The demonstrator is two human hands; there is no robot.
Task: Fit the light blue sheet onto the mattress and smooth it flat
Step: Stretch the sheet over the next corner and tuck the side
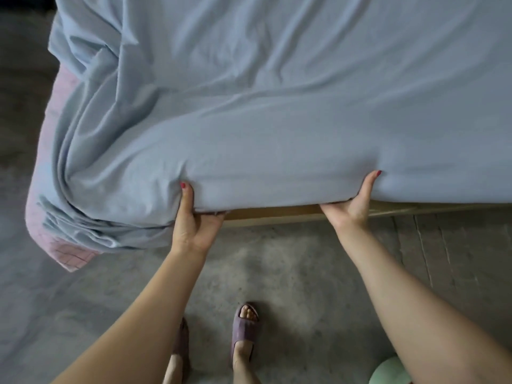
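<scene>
- Now you are standing at the near side of the bed, looking down at both of your bare arms reaching to the mattress [59,206] edge.
- Your left hand [194,223] is gripping the near edge, with the thumb lying up on the light blue sheet [277,120] and the fingers curling under, out of sight.
- Your right hand [350,206] is gripping the same edge further right, thumb pressing up along the side of the sheet, fingers tucking underneath and hidden.
- The sheet is covering the top of the mattress and hanging over the near side, and it is showing long wrinkles across the middle.
- At the left corner the sheet is lying bunched in thick folds, and the pink mattress is showing bare along the left side and at that corner.
- Between your hands a strip of wooden bed frame [271,213] is showing under the mattress.
- You are wearing purple slippers [245,328] on the concrete floor [318,273], and a pale green round thing [388,372] is sitting at the bottom right.
</scene>
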